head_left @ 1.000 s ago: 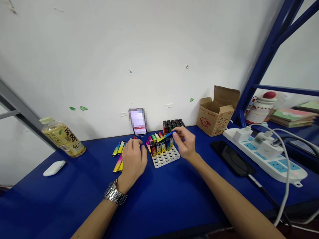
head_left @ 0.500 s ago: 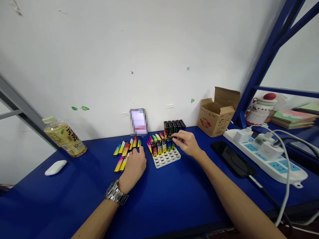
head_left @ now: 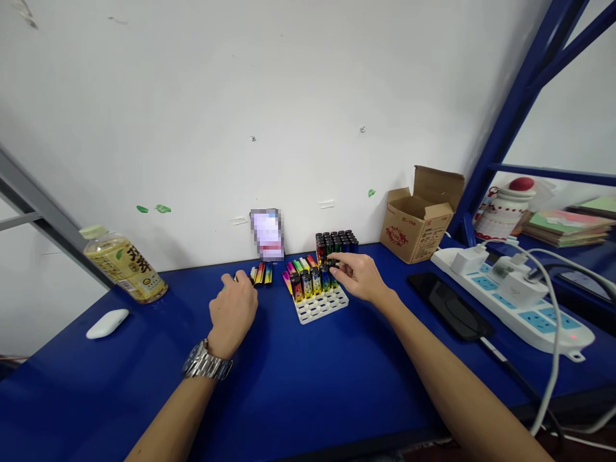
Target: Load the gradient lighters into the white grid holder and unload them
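My left hand (head_left: 233, 313), a watch (head_left: 206, 361) on its wrist, lies palm down with curled fingers over lighters on the blue table; most of what is under it is hidden. Just right of its fingertips lie a few lighters with shiny coloured bodies (head_left: 260, 274). My right hand (head_left: 360, 277) pinches the black top of a lighter (head_left: 333, 280) at the right end of a row. That row of upright lighters (head_left: 307, 283) stands in a white perforated rack (head_left: 317, 309). More coloured lighters (head_left: 305, 264) lie behind the row.
Behind the rack stands a block of upright dark-topped lighters (head_left: 337, 242). A phone (head_left: 267, 234) leans on the wall. Right are an open carton (head_left: 409, 237), a black phone (head_left: 452, 307) and a power strip (head_left: 510, 301). Left are a bottle (head_left: 124, 264) and a white case (head_left: 108, 324).
My left hand has moved left, over the lighters that lay beside it, and now hides them. My right hand stays at the right end of the row.
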Tool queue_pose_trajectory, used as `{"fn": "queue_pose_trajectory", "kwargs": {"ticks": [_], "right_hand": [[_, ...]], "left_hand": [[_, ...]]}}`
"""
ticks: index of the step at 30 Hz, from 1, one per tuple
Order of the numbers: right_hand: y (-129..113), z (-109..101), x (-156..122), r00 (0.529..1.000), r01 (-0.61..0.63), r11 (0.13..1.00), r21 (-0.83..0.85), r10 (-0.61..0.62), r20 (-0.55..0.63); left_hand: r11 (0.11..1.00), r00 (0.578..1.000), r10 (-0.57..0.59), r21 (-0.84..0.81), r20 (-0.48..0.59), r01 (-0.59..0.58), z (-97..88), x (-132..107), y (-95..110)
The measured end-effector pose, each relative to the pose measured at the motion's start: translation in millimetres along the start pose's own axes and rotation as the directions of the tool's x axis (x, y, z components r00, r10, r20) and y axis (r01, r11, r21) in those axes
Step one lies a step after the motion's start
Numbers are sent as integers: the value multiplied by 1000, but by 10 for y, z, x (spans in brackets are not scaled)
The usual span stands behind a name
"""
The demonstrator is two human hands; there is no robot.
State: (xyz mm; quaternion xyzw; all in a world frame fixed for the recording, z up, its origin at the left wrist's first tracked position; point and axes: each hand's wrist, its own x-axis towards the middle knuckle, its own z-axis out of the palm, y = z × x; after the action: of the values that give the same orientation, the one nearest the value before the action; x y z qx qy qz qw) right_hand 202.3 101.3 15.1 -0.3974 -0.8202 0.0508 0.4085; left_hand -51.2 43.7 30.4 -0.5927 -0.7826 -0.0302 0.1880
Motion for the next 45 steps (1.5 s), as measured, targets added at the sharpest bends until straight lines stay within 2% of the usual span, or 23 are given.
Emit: {"fn": "queue_pose_trajectory", "kwargs": {"ticks": [4,7,10,12,13,14,16,17,18,20,22,24,26,28,30,33,35,36,39,42,45], "right_hand": [[-30,30,2,996,3,1000,-3,-3,-84],[-74,76,4,991,53,999,-4,-53,-124],[-161,134,-1,982,131,991,3,-129,-134],[-251,164,-6,977,179,984,9,-177,-120],[-305,173,-9,975,197,980,17,-194,-106],[-363,180,-11,974,213,977,32,-209,-87],[-480,189,-18,975,222,970,102,-219,-33],[-533,195,-24,977,211,964,159,-214,3],[-578,203,-30,979,186,957,225,-200,41],[-640,231,-45,985,97,923,372,-142,95],[-665,270,-56,995,-40,845,534,-13,95],[-667,310,-56,987,-158,729,666,132,90],[-661,341,-41,971,-215,660,719,226,83],[-654,362,-11,966,-206,641,739,254,49],[-642,372,29,955,-166,571,804,296,-13],[-612,360,93,905,-90,350,932,420,-70],[-587,328,121,860,-84,217,973,508,-39],[-573,308,129,841,-108,178,978,542,-5],[-523,261,120,798,-239,170,956,595,94],[-453,272,89,788,-326,255,910,605,113],[-389,311,72,794,-335,384,860,607,39]], "left_hand": [[999,991,-9,-32,135,13,44,48,-87],[998,991,9,-57,133,-2,48,58,-97],[993,999,46,-112,4,-45,37,61,-74],[964,977,71,-239,-200,-119,31,53,-31],[929,939,68,-322,-337,-182,28,41,1],[878,881,49,-399,-471,-263,23,20,42],[751,741,-4,-491,-671,-441,8,-48,142],[688,688,-11,-505,-726,-521,-1,-93,196],[630,653,2,-506,-757,-589,-9,-141,248],[529,626,62,-507,-777,-681,-17,-233,337],[459,632,112,-524,-767,-717,-8,-297,394],[419,645,158,-541,-747,-729,19,-327,421],[392,652,220,-546,-726,-740,54,-331,427],[381,668,254,-563,-699,-734,85,-321,422],[380,694,256,-589,-673,-713,102,-309,410],[393,724,264,-614,-637,-684,106,-294,384],[406,743,273,-627,-612,-665,106,-289,370],[412,751,275,-632,-601,-656,107,-287,364],[430,762,284,-633,-581,-643,119,-284,356],[441,762,293,-626,-577,-643,135,-280,354],[442,765,293,-629,-573,-640,139,-276,352]]}}
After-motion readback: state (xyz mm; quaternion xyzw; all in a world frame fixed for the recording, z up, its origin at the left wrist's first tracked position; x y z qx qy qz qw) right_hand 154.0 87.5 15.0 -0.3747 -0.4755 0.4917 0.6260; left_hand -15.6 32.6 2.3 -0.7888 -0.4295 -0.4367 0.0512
